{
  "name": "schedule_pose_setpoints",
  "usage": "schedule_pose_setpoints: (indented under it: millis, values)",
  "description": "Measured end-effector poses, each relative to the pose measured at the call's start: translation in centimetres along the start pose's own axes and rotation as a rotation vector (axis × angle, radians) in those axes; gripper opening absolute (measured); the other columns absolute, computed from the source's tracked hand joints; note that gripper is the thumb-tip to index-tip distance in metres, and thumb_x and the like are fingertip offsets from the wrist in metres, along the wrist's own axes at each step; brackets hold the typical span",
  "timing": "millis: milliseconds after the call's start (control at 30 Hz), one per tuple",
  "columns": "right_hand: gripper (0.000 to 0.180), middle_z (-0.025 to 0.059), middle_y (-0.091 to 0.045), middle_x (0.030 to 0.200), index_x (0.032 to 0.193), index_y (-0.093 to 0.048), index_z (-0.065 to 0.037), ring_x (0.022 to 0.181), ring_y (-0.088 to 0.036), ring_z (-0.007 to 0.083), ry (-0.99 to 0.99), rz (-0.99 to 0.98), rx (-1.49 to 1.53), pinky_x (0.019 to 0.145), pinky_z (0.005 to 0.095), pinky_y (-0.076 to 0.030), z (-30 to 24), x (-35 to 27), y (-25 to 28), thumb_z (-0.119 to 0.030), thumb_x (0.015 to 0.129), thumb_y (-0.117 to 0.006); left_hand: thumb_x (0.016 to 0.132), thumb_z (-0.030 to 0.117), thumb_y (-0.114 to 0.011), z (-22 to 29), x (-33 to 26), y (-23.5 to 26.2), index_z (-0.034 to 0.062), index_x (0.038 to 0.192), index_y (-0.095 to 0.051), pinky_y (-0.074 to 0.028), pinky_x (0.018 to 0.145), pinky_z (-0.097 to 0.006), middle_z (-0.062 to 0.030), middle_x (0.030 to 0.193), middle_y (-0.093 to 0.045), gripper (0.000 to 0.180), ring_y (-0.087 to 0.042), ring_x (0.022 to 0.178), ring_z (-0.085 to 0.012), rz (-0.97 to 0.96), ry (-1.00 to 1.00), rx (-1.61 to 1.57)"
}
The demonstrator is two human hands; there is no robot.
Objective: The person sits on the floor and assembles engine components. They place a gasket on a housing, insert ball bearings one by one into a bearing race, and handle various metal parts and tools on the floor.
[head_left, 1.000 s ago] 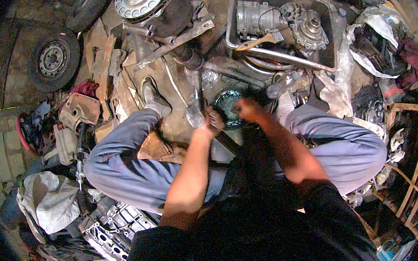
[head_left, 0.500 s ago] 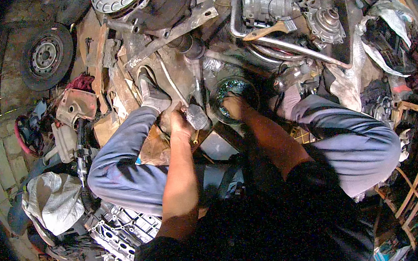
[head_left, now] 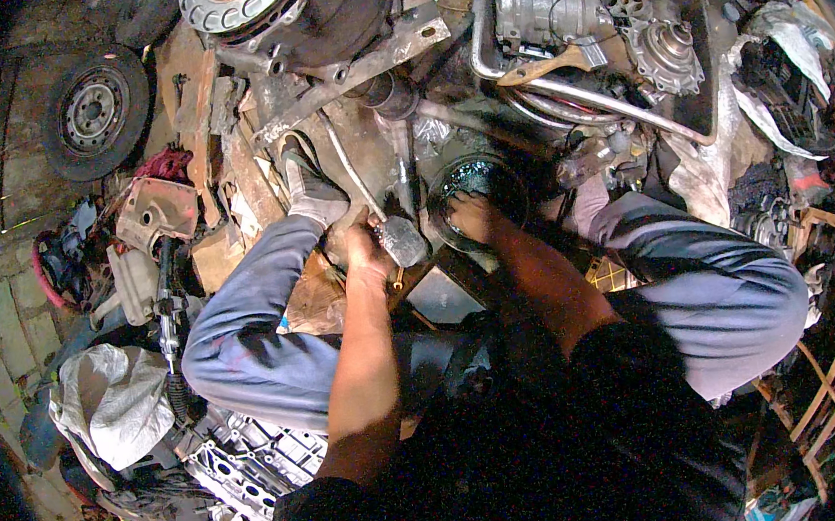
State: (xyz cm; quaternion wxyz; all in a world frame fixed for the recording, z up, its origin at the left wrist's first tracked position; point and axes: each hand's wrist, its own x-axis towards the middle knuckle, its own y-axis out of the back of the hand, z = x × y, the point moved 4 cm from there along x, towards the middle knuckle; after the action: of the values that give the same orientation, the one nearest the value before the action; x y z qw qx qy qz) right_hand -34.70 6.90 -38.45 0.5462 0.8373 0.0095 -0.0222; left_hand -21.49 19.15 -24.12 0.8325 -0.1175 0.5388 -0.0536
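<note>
My left hand (head_left: pixel 366 247) is closed around the edge of a grey, blocky, worn-looking part (head_left: pixel 403 241). A thin pale rod (head_left: pixel 339 149) runs down toward that hand; whether it joins the part I cannot tell. My right hand (head_left: pixel 470 217) reaches into a round dark basin (head_left: pixel 521 190), fingers curled and tips hidden. Shiny liquid (head_left: pixel 475 175) glints inside the basin, beyond the knuckles. What the right fingers hold, if anything, is out of sight. A small brass-coloured piece (head_left: pixel 398 278) shows just below the grey part.
Beyond the basin, a metal tray (head_left: pixel 614 111) holds a ribbed cylindrical unit (head_left: pixel 526 11), a paintbrush (head_left: pixel 549 64) and a round metal housing (head_left: pixel 664 56). A large gear-like assembly (head_left: pixel 315 29) stands at the far side. A wheel (head_left: pixel 94 111) and an engine casting (head_left: pixel 252 467) lie left.
The right hand has shifted slightly within the basin, and the liquid's speckled glitter has become a smoother shine. The left hand keeps its grip on the grey part, now slightly turned.
</note>
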Motion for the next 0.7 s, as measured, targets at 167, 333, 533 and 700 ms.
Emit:
schedule_pose_setpoints:
  millis: [167,333,533,700]
  values:
    - [0.021,0.0153,-0.069,0.101,0.097,-0.07,-0.003,0.097,-0.065,0.0332,-0.117,0.048,0.386,0.086,0.0417,-0.053,1.3,0.2,3.0,-0.017,0.081,-0.068,0.101,0.033,-0.05,-0.8,0.0,-0.8,0.0144,0.072,-0.053,-0.049,0.06,-0.034,-0.0018,0.065,-0.053,0.035,-0.053,0.061,-0.019,-0.137,0.032,-0.011]
    - [0.023,0.0103,-0.07,0.085,0.095,-0.07,0.001,0.076,-0.066,0.0201,-0.398,0.214,1.131,0.072,0.0362,-0.054,6.0,0.3,6.7,-0.02,0.084,-0.07,0.1,0.034,-0.053,-3.6,4.5,-1.2,0.0029,0.09,-0.061,-0.055,0.073,-0.036,-0.0121,0.084,-0.063,0.034,-0.061,0.081,-0.0276,-0.354,0.056,-0.237]
    - [0.024,0.0058,-0.07,0.083,0.096,-0.071,0.0,0.076,-0.064,0.0143,-0.192,0.155,1.092,0.071,0.0304,-0.052,4.3,1.9,20.2,-0.023,0.089,-0.072,0.103,0.034,-0.048,-5.2,5.5,-3.6,-0.0093,0.117,-0.06,-0.05,0.105,-0.047,-0.0243,0.119,-0.065,0.047,-0.061,0.114,-0.0374,-0.379,0.716,-0.914]
    - [0.02,0.0176,-0.073,0.092,0.093,-0.074,0.001,0.087,-0.071,0.0273,-0.035,0.135,1.046,0.081,0.0375,-0.053,1.7,2.5,22.7,-0.013,0.079,-0.077,0.105,0.032,-0.044,-4.4,1.2,-7.2,-0.0104,0.126,-0.055,-0.051,0.103,-0.046,-0.0229,0.12,-0.064,0.049,-0.062,0.11,-0.0312,-0.642,0.027,-0.282]
